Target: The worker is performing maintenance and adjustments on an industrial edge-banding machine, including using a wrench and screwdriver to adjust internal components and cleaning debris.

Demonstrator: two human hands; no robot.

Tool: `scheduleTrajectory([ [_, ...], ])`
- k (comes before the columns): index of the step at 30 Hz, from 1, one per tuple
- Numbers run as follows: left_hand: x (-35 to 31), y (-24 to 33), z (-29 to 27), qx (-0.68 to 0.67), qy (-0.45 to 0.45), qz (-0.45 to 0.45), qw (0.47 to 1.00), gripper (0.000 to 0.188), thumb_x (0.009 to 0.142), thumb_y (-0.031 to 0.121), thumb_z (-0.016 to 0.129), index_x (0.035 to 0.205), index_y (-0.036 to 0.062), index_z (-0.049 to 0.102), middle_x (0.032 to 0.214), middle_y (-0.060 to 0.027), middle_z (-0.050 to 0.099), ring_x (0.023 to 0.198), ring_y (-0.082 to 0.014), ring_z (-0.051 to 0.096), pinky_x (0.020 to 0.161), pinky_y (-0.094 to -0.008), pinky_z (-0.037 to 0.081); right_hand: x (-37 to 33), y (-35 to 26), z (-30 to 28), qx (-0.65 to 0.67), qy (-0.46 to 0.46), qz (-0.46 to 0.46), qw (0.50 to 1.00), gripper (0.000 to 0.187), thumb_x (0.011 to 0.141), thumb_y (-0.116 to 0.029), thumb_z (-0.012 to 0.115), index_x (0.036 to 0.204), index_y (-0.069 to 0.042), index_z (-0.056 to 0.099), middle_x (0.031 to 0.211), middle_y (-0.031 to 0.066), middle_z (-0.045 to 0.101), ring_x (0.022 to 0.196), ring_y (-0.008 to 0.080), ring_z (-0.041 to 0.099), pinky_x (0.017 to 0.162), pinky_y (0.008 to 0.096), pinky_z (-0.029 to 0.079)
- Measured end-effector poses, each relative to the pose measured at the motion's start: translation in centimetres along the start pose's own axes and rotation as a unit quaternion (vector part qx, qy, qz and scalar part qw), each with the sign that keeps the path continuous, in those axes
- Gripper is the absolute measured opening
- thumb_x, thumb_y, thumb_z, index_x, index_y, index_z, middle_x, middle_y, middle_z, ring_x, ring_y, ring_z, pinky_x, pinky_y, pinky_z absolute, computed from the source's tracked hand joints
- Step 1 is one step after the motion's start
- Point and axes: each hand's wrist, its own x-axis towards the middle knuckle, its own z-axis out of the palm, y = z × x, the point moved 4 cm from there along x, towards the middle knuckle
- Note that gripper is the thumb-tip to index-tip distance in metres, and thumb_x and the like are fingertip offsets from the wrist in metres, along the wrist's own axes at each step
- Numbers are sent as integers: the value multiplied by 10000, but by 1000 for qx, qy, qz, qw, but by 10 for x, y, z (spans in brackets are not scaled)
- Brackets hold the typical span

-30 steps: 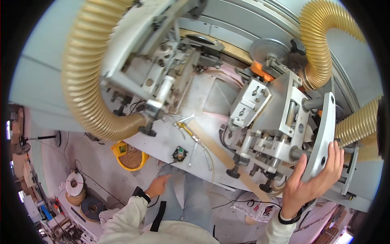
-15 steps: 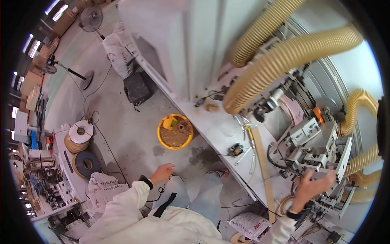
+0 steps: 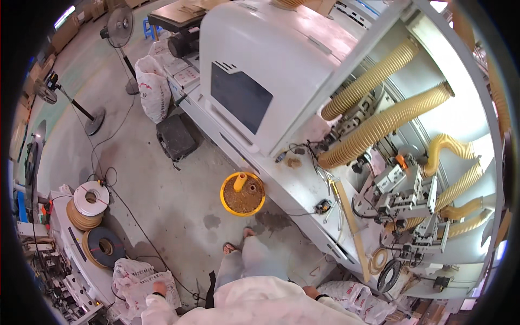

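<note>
My left hand (image 3: 159, 287) hangs low at my side, over a white woven sack (image 3: 143, 279); I cannot tell whether it touches the sack. My right hand (image 3: 311, 292) is close to my body, near white sacks (image 3: 352, 295) on the right, and part of it is hidden behind my sleeve. The fingers of both hands are too small and unclear to read. On the floor ahead of my feet stands a yellow bucket (image 3: 222, 201) of brown grainy material, with a yellow cylinder (image 3: 240, 182) sticking up from it.
A long white machine (image 3: 303, 49) with ribbed yellow hoses (image 3: 390, 127) runs along the right. Wrenches (image 3: 339, 214) and a wooden strip (image 3: 352, 233) lie on its bed. Edging rolls (image 3: 103, 246) sit at left. Cables (image 3: 135, 222) cross the floor; pedestal fans (image 3: 93, 120) stand far left.
My right hand has left the machine's mechanism and come back beside my body. My left hand has dropped down to my left side. The view has shifted, showing more of the machine's hood.
</note>
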Motion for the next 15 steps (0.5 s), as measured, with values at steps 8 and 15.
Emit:
scheduleTrajectory([
  [8,32,-36,-97,-680,151,-175,696,193,876,163,652,1029,65,716,778,-81,712,686,-190,678,622,-346,538,118,-129,-41,-457,7,-148,877,230,814,-288,642,967,-144,735,914,57,739,774,256,707,660,428,551],
  [15,32,-69,-269,-735,251,-64,626,303,904,120,667,1188,12,672,936,-123,732,810,-163,689,728,-327,553,271,-480,-123,-362,164,-256,881,132,689,-233,668,738,-121,717,728,131,690,701,362,673,622,505,521],
])
